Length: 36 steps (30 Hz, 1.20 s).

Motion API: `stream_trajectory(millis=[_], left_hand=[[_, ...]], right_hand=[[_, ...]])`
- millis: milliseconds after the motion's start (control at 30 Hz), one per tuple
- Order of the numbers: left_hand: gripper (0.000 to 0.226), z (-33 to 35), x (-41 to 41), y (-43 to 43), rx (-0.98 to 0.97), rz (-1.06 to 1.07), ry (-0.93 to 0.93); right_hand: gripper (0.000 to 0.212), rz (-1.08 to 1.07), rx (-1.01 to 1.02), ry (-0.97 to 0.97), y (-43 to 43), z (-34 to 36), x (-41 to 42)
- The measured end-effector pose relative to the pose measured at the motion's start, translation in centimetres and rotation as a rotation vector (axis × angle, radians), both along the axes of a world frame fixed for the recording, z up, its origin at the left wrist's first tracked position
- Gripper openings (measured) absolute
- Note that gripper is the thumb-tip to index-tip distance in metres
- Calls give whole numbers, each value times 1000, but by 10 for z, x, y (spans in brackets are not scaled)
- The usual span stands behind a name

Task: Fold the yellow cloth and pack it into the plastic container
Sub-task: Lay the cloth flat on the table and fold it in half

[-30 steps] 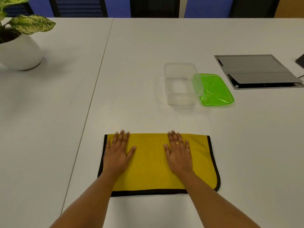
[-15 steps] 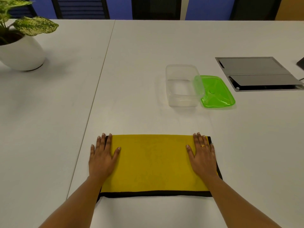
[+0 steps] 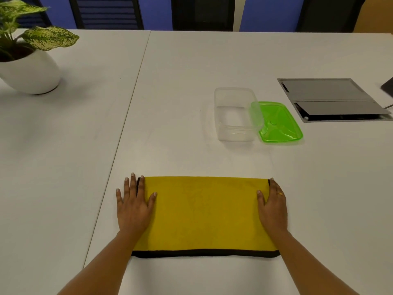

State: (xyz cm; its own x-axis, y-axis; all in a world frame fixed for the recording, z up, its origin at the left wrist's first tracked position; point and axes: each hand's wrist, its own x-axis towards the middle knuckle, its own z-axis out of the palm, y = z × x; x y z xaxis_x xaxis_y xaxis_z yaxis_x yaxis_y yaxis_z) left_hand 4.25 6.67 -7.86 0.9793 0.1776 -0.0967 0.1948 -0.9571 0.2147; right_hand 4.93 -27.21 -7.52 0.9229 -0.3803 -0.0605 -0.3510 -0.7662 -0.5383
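Observation:
The yellow cloth point(image 3: 204, 211) with black trim lies flat on the white table, folded into a wide rectangle near the front edge. My left hand point(image 3: 134, 205) rests palm down on its left end, fingers spread, partly off the cloth. My right hand point(image 3: 273, 206) lies flat on the right end, a ring on one finger. Neither hand grips anything. The clear plastic container point(image 3: 236, 116) stands open and empty further back, right of centre. Its green lid point(image 3: 277, 123) lies beside it on the right, touching it.
A white pot with a leafy plant point(image 3: 29, 69) stands at the back left. A grey cable hatch point(image 3: 331, 100) is set into the table at the back right. A seam point(image 3: 127, 124) runs between two tabletops.
Both hands have slid outward across the cloth, from near its middle to its left and right ends, smoothing it flat. The cloth stays in place.

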Motion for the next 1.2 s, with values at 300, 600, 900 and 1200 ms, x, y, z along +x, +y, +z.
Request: stream_trajectory(millis=[300, 600, 900, 1200], left_hand=[[81, -2, -27, -79, -117, -449, -20], [64, -7, -32, -96, 28, -547, 129], [59, 25, -33, -111, -217, -462, 266], [35, 115, 10, -122, -1316, 195, 289]], right_hand=[[61, -150, 23, 163, -17, 14, -22], [49, -140, 343, 335, -26, 26, -25], [37, -128, 560, 219, -11, 62, -21], [25, 234, 488, 74, 83, 108, -21]])
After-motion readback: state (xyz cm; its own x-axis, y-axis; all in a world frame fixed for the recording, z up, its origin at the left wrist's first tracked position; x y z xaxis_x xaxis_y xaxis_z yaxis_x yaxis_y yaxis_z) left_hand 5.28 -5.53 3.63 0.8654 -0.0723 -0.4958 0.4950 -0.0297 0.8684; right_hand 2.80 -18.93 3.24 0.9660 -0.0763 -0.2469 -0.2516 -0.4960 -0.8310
